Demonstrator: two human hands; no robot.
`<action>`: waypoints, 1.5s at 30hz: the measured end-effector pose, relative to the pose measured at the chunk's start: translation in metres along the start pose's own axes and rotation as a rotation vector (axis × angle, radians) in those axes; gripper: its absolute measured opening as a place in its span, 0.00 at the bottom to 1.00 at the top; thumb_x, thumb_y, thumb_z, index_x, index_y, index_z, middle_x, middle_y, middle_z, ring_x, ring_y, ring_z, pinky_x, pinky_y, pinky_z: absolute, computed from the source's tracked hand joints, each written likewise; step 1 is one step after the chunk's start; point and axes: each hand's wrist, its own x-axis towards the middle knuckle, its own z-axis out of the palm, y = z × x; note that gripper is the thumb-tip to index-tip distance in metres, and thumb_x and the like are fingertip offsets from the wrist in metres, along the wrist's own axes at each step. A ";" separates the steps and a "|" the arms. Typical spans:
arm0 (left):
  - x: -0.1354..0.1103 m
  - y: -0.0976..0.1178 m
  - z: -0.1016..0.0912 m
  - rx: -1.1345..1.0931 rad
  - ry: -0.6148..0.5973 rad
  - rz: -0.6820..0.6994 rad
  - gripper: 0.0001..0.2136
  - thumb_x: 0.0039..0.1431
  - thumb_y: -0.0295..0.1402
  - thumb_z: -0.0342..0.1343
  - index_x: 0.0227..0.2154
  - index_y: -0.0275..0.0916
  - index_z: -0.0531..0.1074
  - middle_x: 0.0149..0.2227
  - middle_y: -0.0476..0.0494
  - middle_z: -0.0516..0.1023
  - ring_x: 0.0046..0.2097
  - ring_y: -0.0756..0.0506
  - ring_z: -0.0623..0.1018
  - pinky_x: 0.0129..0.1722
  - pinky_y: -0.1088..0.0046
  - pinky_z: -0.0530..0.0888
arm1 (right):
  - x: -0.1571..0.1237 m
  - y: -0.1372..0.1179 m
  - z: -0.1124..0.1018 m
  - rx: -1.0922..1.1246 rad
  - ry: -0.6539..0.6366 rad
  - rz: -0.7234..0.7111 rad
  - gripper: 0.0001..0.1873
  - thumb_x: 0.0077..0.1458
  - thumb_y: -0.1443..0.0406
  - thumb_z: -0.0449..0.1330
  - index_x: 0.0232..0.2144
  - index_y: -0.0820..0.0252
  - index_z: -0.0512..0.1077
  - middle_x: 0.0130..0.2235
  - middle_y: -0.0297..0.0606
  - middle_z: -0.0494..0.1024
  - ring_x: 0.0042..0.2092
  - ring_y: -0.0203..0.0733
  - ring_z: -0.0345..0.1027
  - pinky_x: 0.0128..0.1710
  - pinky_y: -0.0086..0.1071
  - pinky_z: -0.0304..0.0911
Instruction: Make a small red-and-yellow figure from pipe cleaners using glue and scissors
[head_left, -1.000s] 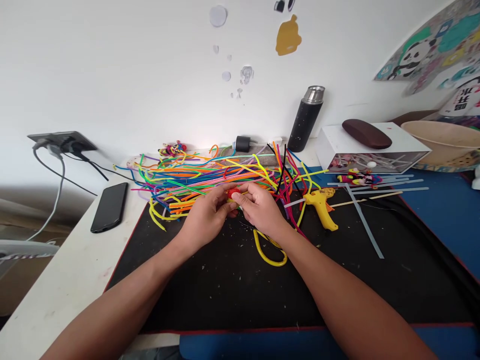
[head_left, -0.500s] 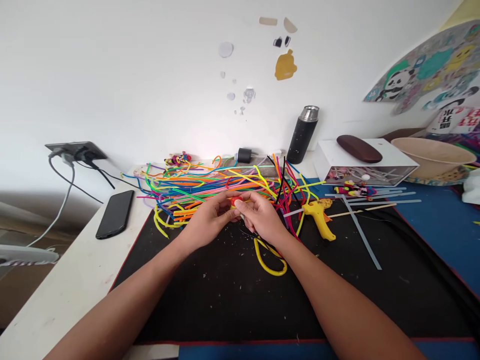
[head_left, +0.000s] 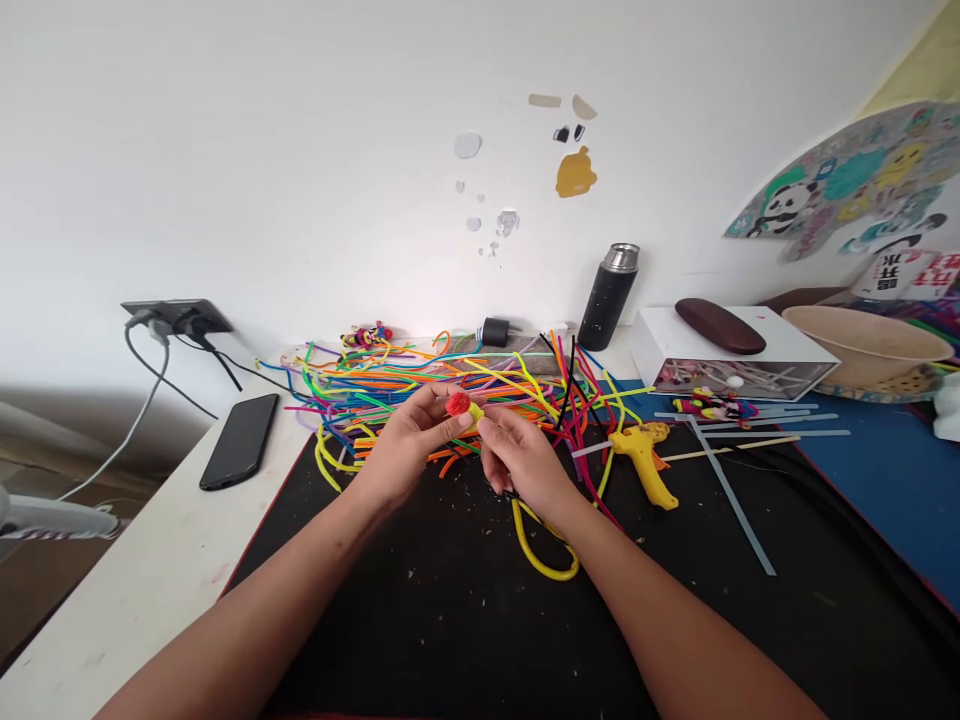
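Pinching the piece [head_left: 463, 407] between both hands, left of the gun [head_left: 643, 462]

The left grip [head_left: 412, 435] grasps the piece between thumb and fingers at its red end [head_left: 457, 404]; the right grip [head_left: 525, 460] is clenched on the yellow end [head_left: 476, 412], fingertips close together. The piece is held up off the mat [head_left: 450, 610], left of the gun and near the front edge of the stems.

As for progress, it looks partly built: the red end is a compact, rounded lump and the yellow is already gathered tightly against it. No other colour shows on it, and whether more lies under the fingers cannot be told. Many stems [head_left: 450, 372] lie loose and unused left of and beyond the gun, so what is left cannot be measured from here.

The piece's long axis runs mostly sideways, at a slight slant. Its red end points away from the gun, a little towards the wall; its yellow end points back towards the gun. Whether it tips up or down is unclear.

Farther out, a yellow loop [head_left: 551, 575] lies left of the gun and nearer the wearer, partly hidden by the right wrist. A colourful bundle [head_left: 716, 405] lies right of the gun and beyond it.
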 end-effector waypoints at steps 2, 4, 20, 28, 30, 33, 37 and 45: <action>0.000 -0.002 0.002 -0.019 0.008 -0.016 0.15 0.53 0.36 0.74 0.39 0.40 0.76 0.43 0.45 0.84 0.47 0.43 0.82 0.52 0.66 0.74 | -0.001 0.000 0.001 0.008 -0.003 0.009 0.29 0.58 0.41 0.62 0.44 0.59 0.70 0.19 0.24 0.70 0.15 0.32 0.58 0.15 0.26 0.46; 0.000 -0.003 0.004 -0.038 0.022 -0.037 0.15 0.52 0.36 0.75 0.38 0.39 0.76 0.40 0.46 0.84 0.44 0.44 0.82 0.49 0.68 0.75 | -0.001 0.001 0.002 0.006 0.001 0.014 0.26 0.58 0.42 0.63 0.40 0.58 0.70 0.18 0.24 0.69 0.15 0.32 0.58 0.15 0.26 0.47; -0.001 0.001 0.004 0.006 -0.048 -0.096 0.17 0.54 0.39 0.74 0.44 0.37 0.82 0.46 0.38 0.86 0.46 0.40 0.84 0.52 0.64 0.77 | -0.002 0.002 0.004 -0.144 0.016 -0.018 0.25 0.61 0.45 0.63 0.42 0.61 0.75 0.16 0.22 0.64 0.15 0.32 0.56 0.17 0.27 0.51; 0.000 0.004 -0.001 0.065 0.001 -0.033 0.17 0.54 0.41 0.73 0.42 0.36 0.81 0.42 0.39 0.87 0.43 0.40 0.84 0.47 0.65 0.78 | -0.002 0.004 0.004 -0.167 -0.033 0.018 0.19 0.61 0.50 0.62 0.42 0.60 0.74 0.18 0.23 0.68 0.16 0.32 0.59 0.18 0.26 0.52; 0.000 0.006 -0.002 0.084 0.008 -0.021 0.18 0.53 0.41 0.74 0.42 0.36 0.80 0.41 0.39 0.87 0.42 0.40 0.84 0.45 0.65 0.78 | -0.003 0.005 0.004 -0.171 -0.014 0.019 0.19 0.61 0.50 0.62 0.41 0.60 0.74 0.18 0.23 0.67 0.16 0.32 0.58 0.18 0.26 0.52; 0.000 0.010 -0.003 0.111 -0.006 -0.022 0.18 0.52 0.42 0.74 0.41 0.36 0.81 0.40 0.39 0.87 0.41 0.40 0.84 0.45 0.65 0.79 | -0.003 0.006 0.004 -0.184 0.012 0.020 0.20 0.61 0.49 0.61 0.40 0.60 0.74 0.18 0.23 0.67 0.16 0.31 0.57 0.18 0.27 0.52; 0.000 0.010 -0.004 0.124 -0.031 -0.022 0.18 0.53 0.44 0.73 0.39 0.37 0.81 0.39 0.39 0.87 0.41 0.40 0.84 0.46 0.64 0.79 | -0.003 0.006 0.004 -0.202 0.029 0.031 0.19 0.61 0.49 0.61 0.38 0.59 0.73 0.19 0.24 0.67 0.17 0.32 0.58 0.19 0.27 0.54; 0.002 0.005 -0.008 0.123 -0.031 -0.016 0.18 0.52 0.44 0.74 0.39 0.37 0.81 0.41 0.38 0.87 0.42 0.40 0.84 0.47 0.63 0.79 | -0.002 0.007 0.004 -0.246 0.047 0.034 0.19 0.61 0.49 0.60 0.39 0.59 0.73 0.19 0.24 0.67 0.17 0.32 0.59 0.19 0.27 0.56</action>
